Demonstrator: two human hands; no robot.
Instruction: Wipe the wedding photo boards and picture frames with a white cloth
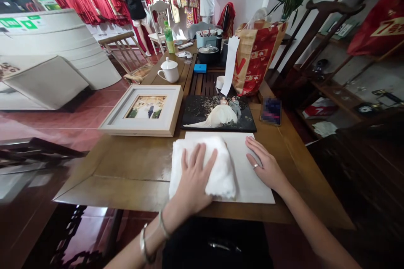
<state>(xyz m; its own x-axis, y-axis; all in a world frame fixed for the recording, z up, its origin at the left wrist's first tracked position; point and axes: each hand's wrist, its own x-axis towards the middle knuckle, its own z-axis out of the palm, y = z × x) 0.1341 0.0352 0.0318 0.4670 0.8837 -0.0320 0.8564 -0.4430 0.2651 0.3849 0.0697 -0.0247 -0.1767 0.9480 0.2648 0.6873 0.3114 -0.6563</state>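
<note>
My left hand [196,176] lies flat with spread fingers on a folded white cloth [224,164]. The cloth covers the left part of a white rectangular panel [252,191] at the table's near edge; what the panel's underside looks like is hidden. On the panel's right side rests my right hand [265,164], fingers stretched out and a ring on one of them. Just beyond the panel lies a dark wedding photo print [217,114]. To its left is a pale wooden picture frame [142,111] holding a smaller wedding photo.
A phone [271,112] is right of the print. Farther back stand a lidded white mug [169,70], a small blue box [200,68], a red and brown paper bag [252,56], a black pot [208,54] and a green bottle [168,38]. Two people are near the clothes racks.
</note>
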